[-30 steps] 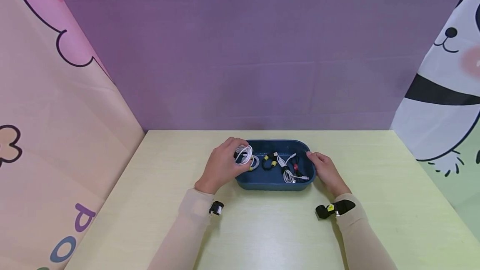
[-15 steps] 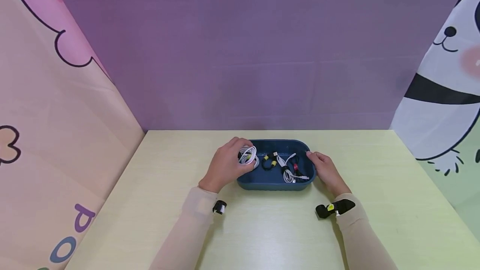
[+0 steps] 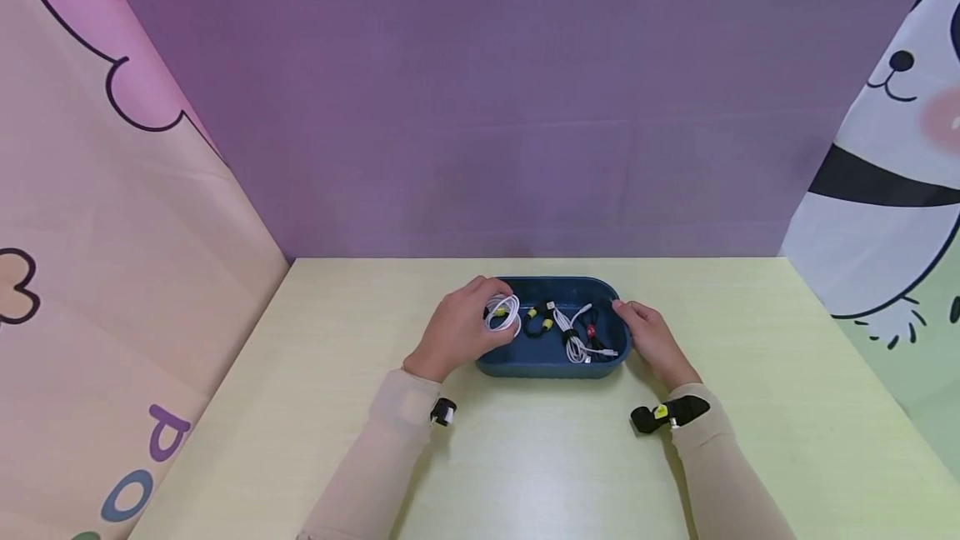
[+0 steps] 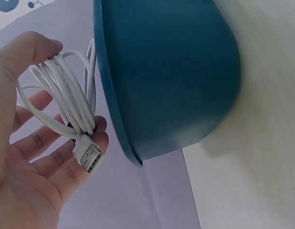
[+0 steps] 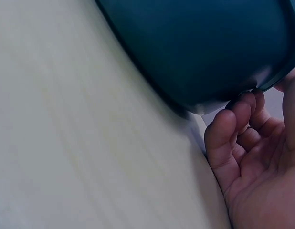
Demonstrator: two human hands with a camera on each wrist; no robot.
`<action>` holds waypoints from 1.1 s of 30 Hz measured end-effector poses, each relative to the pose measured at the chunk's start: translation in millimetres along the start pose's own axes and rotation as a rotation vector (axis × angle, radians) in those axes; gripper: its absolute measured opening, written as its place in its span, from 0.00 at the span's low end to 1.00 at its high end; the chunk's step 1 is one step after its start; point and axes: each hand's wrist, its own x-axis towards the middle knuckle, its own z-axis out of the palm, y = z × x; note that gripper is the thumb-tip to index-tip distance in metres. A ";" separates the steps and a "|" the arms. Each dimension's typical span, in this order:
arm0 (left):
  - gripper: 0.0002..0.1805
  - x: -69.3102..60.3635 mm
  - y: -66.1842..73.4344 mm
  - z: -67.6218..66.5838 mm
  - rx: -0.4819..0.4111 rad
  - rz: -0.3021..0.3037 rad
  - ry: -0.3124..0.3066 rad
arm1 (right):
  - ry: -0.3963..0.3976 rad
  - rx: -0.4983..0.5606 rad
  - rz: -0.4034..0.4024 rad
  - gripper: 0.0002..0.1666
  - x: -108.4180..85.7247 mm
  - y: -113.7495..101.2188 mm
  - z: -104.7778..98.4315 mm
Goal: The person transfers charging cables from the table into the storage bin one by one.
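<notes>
Over the left end of a dark blue plastic bin (image 3: 551,367), my left hand (image 3: 461,328) holds a coiled white USB cable (image 4: 66,95) between thumb and fingers. Its metal USB plug (image 4: 91,160) points down and outward in the left wrist view, where the coil hangs beside the bin's rim. Behind it, more white loops and a bit of yellow show, partly hidden. My right hand (image 3: 655,343) grips the bin's right rim, thumb on top and fingers against the outer wall. Inside the bin lie a black cable with yellow ends (image 3: 534,326) and a bundled white cable (image 3: 576,348).
A black cable with a red tie (image 3: 592,332) lies at the bin's right end. The bin stands toward the back of a pale wooden table (image 3: 525,465). A purple cloth backdrop (image 3: 495,107) rises behind, with printed cloths on both sides.
My left hand has moved slightly to the right with the white USB cable, farther over the bin. The right hand has stayed on the rim.
</notes>
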 end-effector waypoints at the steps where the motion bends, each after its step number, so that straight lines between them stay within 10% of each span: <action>1: 0.24 0.3 0.3 0.8 0.000 -0.003 -0.008 | 0.001 0.002 0.002 0.26 -0.1 0.0 0.1; 33: 0.28 5.1 10.7 20.3 0.070 0.003 -0.153 | -0.007 0.038 -0.005 0.24 -1.0 1.5 -1.0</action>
